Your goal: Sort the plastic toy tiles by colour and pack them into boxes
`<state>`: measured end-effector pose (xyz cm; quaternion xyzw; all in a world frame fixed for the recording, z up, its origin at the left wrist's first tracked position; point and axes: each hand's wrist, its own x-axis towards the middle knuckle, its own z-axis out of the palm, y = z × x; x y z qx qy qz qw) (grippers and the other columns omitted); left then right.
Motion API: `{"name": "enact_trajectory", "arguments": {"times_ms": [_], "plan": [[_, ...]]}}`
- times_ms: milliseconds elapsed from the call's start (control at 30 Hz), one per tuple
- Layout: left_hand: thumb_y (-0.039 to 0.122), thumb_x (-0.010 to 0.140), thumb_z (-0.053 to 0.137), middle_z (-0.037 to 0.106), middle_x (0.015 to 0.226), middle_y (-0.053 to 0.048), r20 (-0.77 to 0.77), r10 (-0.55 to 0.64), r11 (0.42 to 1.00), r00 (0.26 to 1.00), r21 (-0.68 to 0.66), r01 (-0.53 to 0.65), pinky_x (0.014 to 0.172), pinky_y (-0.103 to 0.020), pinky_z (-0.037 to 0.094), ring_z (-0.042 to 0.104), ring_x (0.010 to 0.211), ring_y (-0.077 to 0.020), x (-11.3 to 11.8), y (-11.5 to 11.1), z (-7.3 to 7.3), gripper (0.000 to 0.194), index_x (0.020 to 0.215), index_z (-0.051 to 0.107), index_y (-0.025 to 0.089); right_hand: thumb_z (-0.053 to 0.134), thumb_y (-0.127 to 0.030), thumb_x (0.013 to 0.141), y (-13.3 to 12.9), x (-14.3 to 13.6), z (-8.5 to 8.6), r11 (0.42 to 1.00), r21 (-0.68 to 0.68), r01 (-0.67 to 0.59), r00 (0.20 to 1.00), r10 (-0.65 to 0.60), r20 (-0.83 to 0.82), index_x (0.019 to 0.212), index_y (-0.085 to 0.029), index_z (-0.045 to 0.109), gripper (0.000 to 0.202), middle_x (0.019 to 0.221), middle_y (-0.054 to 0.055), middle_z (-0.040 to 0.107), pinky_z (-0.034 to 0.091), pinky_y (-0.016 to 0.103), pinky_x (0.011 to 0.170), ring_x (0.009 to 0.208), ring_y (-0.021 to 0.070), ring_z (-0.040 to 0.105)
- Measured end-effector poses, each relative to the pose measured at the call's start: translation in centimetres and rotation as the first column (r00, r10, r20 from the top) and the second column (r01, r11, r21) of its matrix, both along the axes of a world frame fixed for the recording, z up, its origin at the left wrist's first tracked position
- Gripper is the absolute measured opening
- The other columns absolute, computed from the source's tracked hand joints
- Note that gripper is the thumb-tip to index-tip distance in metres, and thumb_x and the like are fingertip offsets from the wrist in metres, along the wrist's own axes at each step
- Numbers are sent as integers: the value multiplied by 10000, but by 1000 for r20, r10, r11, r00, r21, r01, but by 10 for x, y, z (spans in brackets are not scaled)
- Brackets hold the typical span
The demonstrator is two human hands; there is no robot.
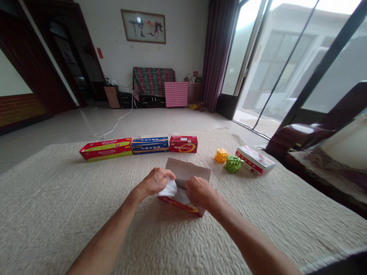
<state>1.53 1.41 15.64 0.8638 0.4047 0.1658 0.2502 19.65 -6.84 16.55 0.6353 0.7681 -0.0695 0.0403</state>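
A red cardboard box (183, 206) stands on the quilted cover in front of me. Its grey-brown lid flap (187, 170) is raised at the back. My left hand (156, 181) is closed at the box's left side on a thin white sheet (169, 188), perhaps plastic or cloth, which bulges over the front edge. Over the right part of the opening, my right hand (200, 191) has its fingers curled and pressed together. What they grip is hidden; more whitish material lies just beside them inside the box.
Beyond stand a red-and-yellow-green box (106, 149), a blue box (150, 145) and a red box (183, 144) in a row. To the right lie an orange knobbly ball (221, 156), a green one (233, 164) and a white-and-red box (255, 160). A dark wooden armchair (304, 133) borders the right.
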Motion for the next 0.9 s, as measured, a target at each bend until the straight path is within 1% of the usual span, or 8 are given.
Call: {"name": "enact_trajectory", "arguments": {"times_ms": [133, 233, 400, 533, 633, 733, 800, 900], "plan": [[79, 644, 402, 735, 815, 7, 141, -33, 999, 990, -31, 38, 732, -228, 472, 645, 751, -146, -3, 4, 10, 441, 870, 760, 202, 427, -113, 881, 1, 0, -3, 998, 30, 54, 997, -52, -55, 1096, -122, 643, 305, 945, 158, 722, 488, 312, 709, 871, 254, 703], [123, 635, 407, 696, 752, 5, 301, 7, 991, 954, -127, 33, 654, -221, 445, 603, 702, -137, -6, 7, 13, 362, 789, 730, 177, 475, -128, 853, 2, -3, -6, 998, 6, 66, 996, -65, -55, 1094, -107, 636, 291, 957, 164, 723, 475, 307, 687, 858, 259, 702], [160, 587, 460, 635, 686, 25, 556, 144, 943, 818, -328, 57, 557, -199, 382, 522, 607, -104, -9, 9, 19, 252, 727, 670, 167, 498, -190, 843, -1, 0, -1, 998, -5, 58, 996, -58, -63, 1001, -113, 670, 247, 983, 171, 718, 453, 311, 728, 902, 258, 683], [170, 567, 523, 626, 691, 21, 656, 162, 903, 737, -399, 157, 527, -200, 370, 503, 580, -97, -7, 6, 32, 188, 719, 634, 161, 541, -232, 799, 3, 14, 6, 984, 123, 129, 974, -103, -200, 1095, -106, 617, 331, 1047, 176, 680, 442, 330, 780, 935, 251, 639], [179, 550, 534, 616, 693, 15, 699, 162, 911, 696, -378, 167, 523, -204, 375, 507, 592, -103, -2, 5, 42, 167, 706, 593, 163, 543, -162, 746, 9, 23, 9, 960, 256, 112, 918, -1, -397, 1233, -133, 540, 488, 1153, 153, 623, 438, 317, 824, 969, 214, 600], [184, 550, 532, 590, 670, 19, 749, 174, 916, 640, -361, 173, 512, -207, 370, 503, 588, -108, 4, 5, 48, 152, 701, 549, 174, 489, -82, 715, 13, 24, 11, 947, 316, 52, 821, 139, -554, 1244, -151, 534, 535, 1127, 115, 616, 437, 291, 813, 933, 176, 582], [178, 549, 542, 576, 655, 27, 789, 189, 913, 585, -360, 190, 510, -210, 368, 500, 576, -108, 7, 6, 50, 156, 704, 528, 182, 471, -87, 727, 15, 24, 12, 957, 288, 34, 754, 164, -636, 1162, -144, 565, 449, 1036, 90, 633, 436, 278, 762, 868, 163, 572], [165, 547, 560, 560, 639, 37, 837, 213, 916, 504, -351, 195, 506, -211, 354, 485, 552, -104, 9, 7, 49, 182, 720, 511, 191, 454, -164, 787, 17, 27, 10, 985, 166, 40, 666, 98, -739, 1007, -148, 585, 256, 854, 39, 618, 412, 254, 650, 739, 143, 540]]}}
